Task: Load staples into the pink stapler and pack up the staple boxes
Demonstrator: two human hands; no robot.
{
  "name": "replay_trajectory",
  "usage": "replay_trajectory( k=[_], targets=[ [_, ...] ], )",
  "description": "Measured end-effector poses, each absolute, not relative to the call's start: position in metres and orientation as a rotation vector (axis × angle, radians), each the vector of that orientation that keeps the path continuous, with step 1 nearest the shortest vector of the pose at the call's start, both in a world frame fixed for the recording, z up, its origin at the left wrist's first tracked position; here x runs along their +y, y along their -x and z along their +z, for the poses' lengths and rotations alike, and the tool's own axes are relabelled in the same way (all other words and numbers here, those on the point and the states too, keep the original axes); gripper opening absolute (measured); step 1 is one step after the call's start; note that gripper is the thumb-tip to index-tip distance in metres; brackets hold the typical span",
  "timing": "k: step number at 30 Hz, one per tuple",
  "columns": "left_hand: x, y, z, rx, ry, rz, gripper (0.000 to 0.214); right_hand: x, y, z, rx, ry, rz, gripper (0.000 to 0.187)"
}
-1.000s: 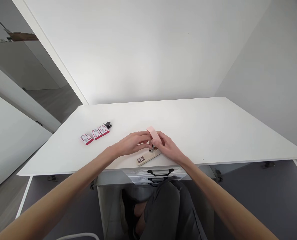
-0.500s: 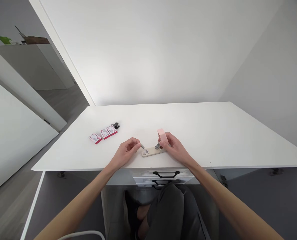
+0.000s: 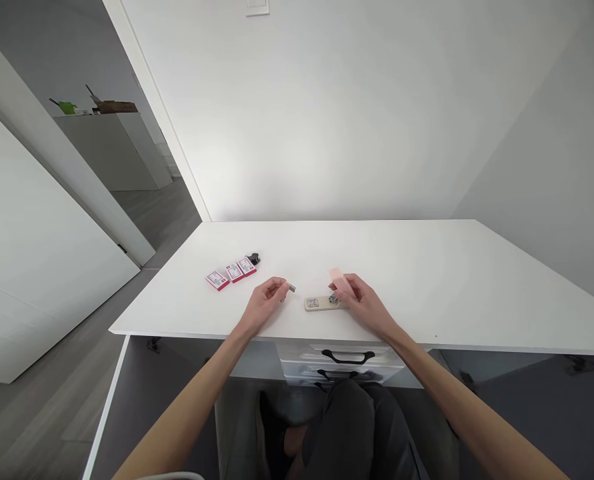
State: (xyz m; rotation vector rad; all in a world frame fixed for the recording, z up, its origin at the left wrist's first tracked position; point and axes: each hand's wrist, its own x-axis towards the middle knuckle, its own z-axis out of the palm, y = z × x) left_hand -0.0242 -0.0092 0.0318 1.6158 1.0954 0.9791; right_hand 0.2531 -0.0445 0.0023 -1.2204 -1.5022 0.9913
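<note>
A small stapler lies open on the white desk (image 3: 427,267): its beige base (image 3: 317,304) rests flat and its pink top (image 3: 337,277) is swung upward. My right hand (image 3: 364,305) is closed around the stapler's hinge end and holds the pink top up. My left hand (image 3: 265,303) hovers to the left of the base, its fingertips pinched on a short silver strip of staples (image 3: 291,288). The strip is clear of the stapler.
Three red-and-white staple boxes (image 3: 231,273) lie in a row at the desk's left, with a small black clip (image 3: 253,258) beside them. Desk drawers with black handles (image 3: 347,357) sit below the front edge, above my knees. An open doorway lies to the left.
My left hand has drawn away leftward from the stapler with the staple strip pinched in it. The camera has tilted up and swung left, so the desk sits lower and farther right.
</note>
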Motion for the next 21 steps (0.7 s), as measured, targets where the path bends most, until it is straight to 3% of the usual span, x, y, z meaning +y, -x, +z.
replay_trajectory(
  k=[21],
  targets=[
    [-0.0123, 0.0198, 0.0331, 1.156, -1.598, 1.024, 0.045, -0.0472, -0.2541, 0.0044, -1.518, 1.266, 0.899, 0.047]
  ],
)
